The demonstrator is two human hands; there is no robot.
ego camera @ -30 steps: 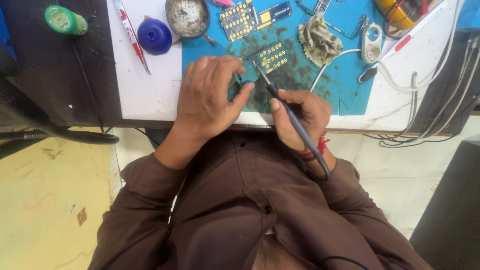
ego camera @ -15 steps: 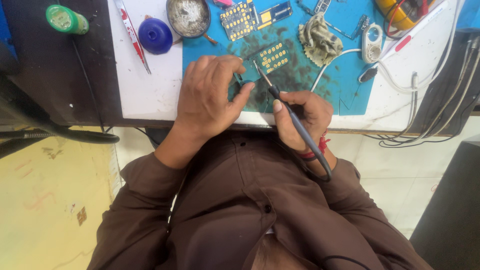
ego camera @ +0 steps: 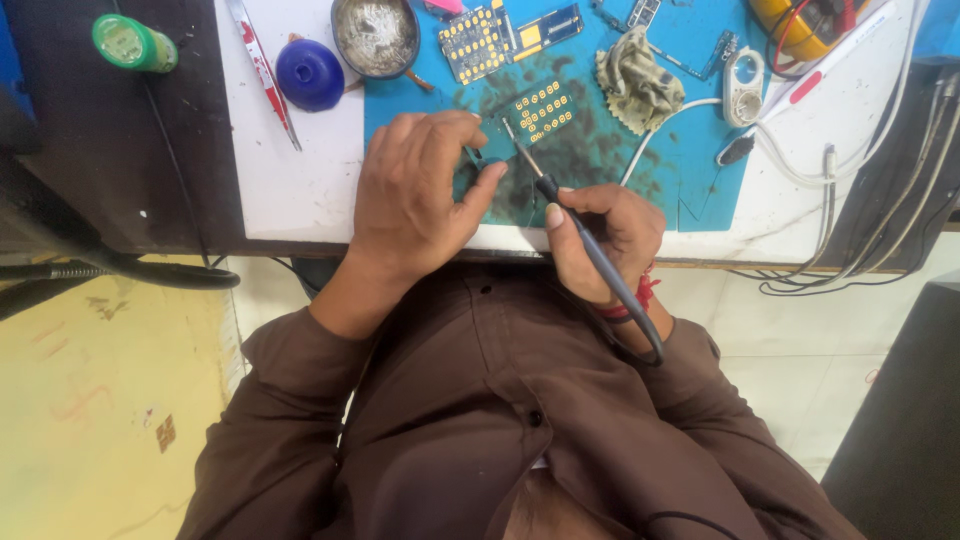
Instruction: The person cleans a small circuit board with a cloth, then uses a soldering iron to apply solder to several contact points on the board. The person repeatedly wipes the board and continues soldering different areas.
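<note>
Now the small circuit board [ego camera: 482,160] lies on the blue mat [ego camera: 700,185] near the front edge of the table [ego camera: 300,190], pinned under the fingers of my left hand [ego camera: 415,190]. My right hand [ego camera: 600,235] is closed around the soldering iron [ego camera: 570,215]; I should keep its tip steady on one pad, I think. Other boards [ego camera: 540,108] lie behind.
</note>
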